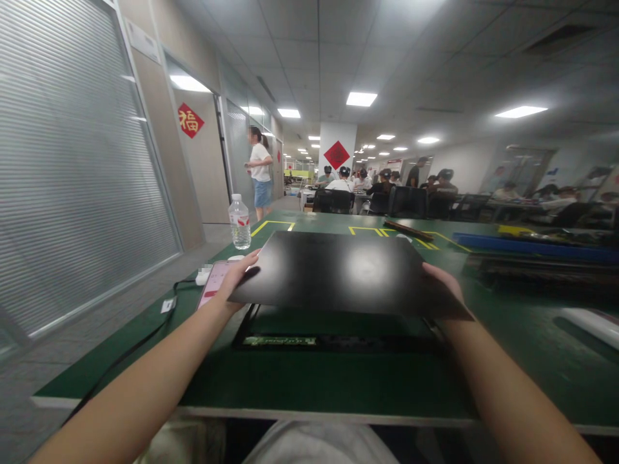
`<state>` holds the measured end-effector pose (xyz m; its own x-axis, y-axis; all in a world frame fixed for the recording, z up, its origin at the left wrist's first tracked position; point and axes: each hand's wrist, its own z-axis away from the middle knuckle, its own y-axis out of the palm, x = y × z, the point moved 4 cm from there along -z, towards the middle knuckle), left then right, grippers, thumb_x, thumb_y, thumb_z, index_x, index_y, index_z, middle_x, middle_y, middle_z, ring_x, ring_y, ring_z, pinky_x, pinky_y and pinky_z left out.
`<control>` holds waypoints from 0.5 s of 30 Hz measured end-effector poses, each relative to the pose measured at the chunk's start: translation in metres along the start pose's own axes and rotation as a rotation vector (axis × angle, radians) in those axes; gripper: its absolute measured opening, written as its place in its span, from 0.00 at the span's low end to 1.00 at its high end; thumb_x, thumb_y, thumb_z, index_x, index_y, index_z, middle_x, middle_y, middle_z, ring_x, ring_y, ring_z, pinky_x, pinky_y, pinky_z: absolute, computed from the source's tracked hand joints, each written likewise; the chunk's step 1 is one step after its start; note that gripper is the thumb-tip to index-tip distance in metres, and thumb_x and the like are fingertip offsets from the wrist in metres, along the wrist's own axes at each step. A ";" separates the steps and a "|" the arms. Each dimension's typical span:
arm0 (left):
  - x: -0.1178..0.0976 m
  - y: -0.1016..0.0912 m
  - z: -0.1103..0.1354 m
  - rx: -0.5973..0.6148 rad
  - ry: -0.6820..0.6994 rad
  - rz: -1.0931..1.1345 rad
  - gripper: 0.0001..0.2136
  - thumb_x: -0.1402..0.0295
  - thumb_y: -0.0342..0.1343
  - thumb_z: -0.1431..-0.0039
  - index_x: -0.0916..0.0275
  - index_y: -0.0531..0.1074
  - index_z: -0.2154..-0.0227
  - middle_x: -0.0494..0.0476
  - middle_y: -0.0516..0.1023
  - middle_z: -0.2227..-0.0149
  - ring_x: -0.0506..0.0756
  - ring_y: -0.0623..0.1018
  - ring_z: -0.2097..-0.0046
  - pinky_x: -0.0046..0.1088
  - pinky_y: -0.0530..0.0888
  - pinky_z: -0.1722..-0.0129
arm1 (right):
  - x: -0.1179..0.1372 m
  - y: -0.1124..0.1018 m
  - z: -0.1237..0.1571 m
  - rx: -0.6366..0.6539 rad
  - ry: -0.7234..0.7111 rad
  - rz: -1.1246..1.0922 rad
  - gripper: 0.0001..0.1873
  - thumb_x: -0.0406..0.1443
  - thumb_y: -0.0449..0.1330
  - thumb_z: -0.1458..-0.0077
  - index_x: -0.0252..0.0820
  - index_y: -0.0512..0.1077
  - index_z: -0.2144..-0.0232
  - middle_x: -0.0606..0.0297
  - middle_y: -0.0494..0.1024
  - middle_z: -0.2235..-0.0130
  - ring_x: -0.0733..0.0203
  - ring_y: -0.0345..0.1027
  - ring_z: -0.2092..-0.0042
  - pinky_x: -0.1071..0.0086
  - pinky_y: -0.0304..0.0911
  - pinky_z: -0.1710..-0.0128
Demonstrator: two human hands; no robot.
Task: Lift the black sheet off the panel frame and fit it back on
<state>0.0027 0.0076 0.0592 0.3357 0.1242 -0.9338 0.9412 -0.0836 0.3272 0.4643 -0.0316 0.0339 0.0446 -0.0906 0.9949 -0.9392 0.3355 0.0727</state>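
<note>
I hold a flat, glossy black panel (343, 270) level above the green table (309, 380), one hand at each side edge. My left hand (236, 274) grips its left edge, thumb on top. My right hand (443, 278) grips the right edge, fingers mostly hidden under the panel. Beneath the panel lies a black frame or tray (333, 338) with a green strip along its near side.
A water bottle (240, 222) stands at the table's far left, and a pink phone (213, 290) with a cable lies near my left hand. Dark stacked trays and a blue strip (532, 248) sit at right. People sit at desks beyond; one person stands by the left wall.
</note>
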 end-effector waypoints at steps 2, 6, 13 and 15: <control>0.006 0.005 0.001 0.045 -0.071 -0.033 0.17 0.61 0.63 0.53 0.60 0.78 0.60 0.55 0.84 0.60 0.63 0.80 0.53 0.30 0.75 0.60 | -0.004 -0.008 -0.003 -0.030 0.070 -0.004 0.16 0.47 0.58 0.53 0.41 0.74 0.70 0.56 0.79 0.70 0.47 0.76 0.59 0.58 0.71 0.59; 0.020 0.002 -0.002 0.029 -0.102 -0.193 0.19 0.54 0.60 0.50 0.61 0.77 0.58 0.60 0.83 0.56 0.63 0.78 0.49 0.34 0.74 0.54 | -0.006 -0.028 -0.015 -0.144 -0.025 -0.033 0.11 0.45 0.58 0.54 0.44 0.71 0.73 0.59 0.77 0.72 0.48 0.75 0.59 0.60 0.72 0.58; 0.035 -0.006 -0.003 0.201 0.173 -0.805 0.26 0.54 0.64 0.51 0.59 0.75 0.50 0.63 0.74 0.42 0.65 0.70 0.39 0.42 0.59 0.37 | 0.001 -0.037 -0.005 -0.502 -0.092 -0.067 0.11 0.43 0.59 0.57 0.43 0.67 0.72 0.59 0.72 0.71 0.48 0.72 0.62 0.57 0.71 0.60; 0.037 -0.003 0.001 0.306 0.209 -0.942 0.26 0.53 0.63 0.50 0.58 0.74 0.48 0.63 0.73 0.41 0.65 0.69 0.39 0.42 0.59 0.37 | 0.004 -0.032 -0.001 -0.525 -0.072 -0.064 0.11 0.43 0.58 0.56 0.43 0.66 0.71 0.61 0.70 0.72 0.49 0.71 0.63 0.56 0.71 0.61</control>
<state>0.0126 0.0118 0.0234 -0.5112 0.4384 -0.7393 0.7864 -0.1085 -0.6081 0.4952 -0.0418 0.0352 0.0554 -0.1846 0.9812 -0.6376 0.7497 0.1771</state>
